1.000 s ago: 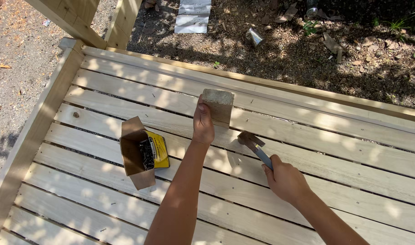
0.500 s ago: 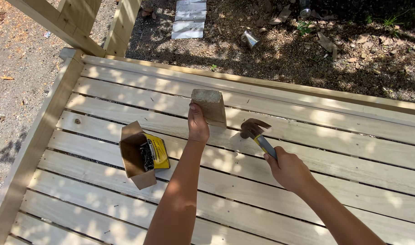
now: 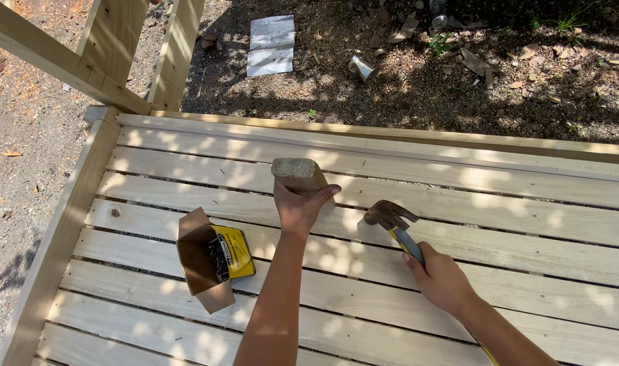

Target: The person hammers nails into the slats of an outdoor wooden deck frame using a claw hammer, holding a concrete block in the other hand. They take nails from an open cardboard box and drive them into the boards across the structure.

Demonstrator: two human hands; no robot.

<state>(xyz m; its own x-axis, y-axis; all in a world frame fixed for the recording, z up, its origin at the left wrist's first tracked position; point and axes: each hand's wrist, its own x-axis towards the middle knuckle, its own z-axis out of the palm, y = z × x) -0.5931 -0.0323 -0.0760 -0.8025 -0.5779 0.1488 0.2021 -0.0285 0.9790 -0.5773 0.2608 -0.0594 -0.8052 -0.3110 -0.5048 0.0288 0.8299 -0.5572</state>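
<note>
An outdoor building site beside bare ground. New pale deck boards (image 3: pixel 391 203) run between timber framing posts (image 3: pixel 113 47). Dirt, wood scraps (image 3: pixel 475 62) and a discarded can (image 3: pixel 361 66) lie beyond the edge.

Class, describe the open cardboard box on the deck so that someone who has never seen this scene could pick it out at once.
Start at the slatted wooden deck and move to its left part, near the edge beam. There, left of the person's left hand gripping a wooden block, lies the open cardboard box. Its brown flaps, yellow side and dark nails inside set it apart from the pale boards.

Pale wooden deck (image 3: pixel 499 203), yellow-labelled brown cardboard box (image 3: pixel 211 261), yellow-and-grey hammer handle (image 3: pixel 408 242)
</note>
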